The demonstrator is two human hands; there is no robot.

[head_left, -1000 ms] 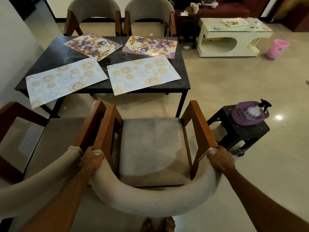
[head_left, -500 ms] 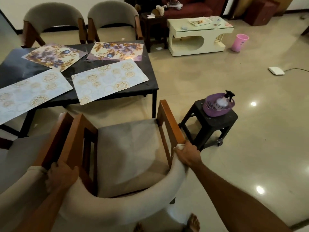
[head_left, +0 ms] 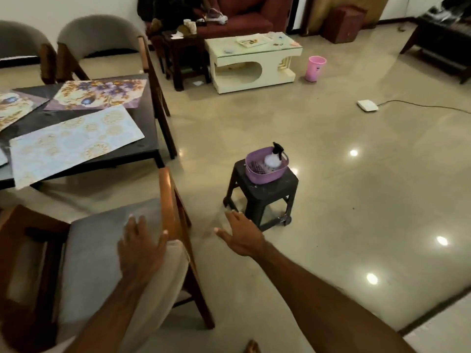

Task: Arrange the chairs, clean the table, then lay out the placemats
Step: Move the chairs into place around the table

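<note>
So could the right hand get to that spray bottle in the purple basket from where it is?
Probably yes. The right hand is open and holds nothing, with only bare floor between it and the stool; the spray bottle stands uncovered in the open-topped basket.

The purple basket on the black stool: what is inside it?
Inside the purple basket stands a spray bottle with a black trigger head. Beside it lies something dark, too blurred to identify. The basket wall hides whatever is at the bottom.

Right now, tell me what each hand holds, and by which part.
Nothing is held. The left hand hangs open over the chair seat, near its wooden arm. The right hand is open in the air, reaching toward the black stool.
</note>
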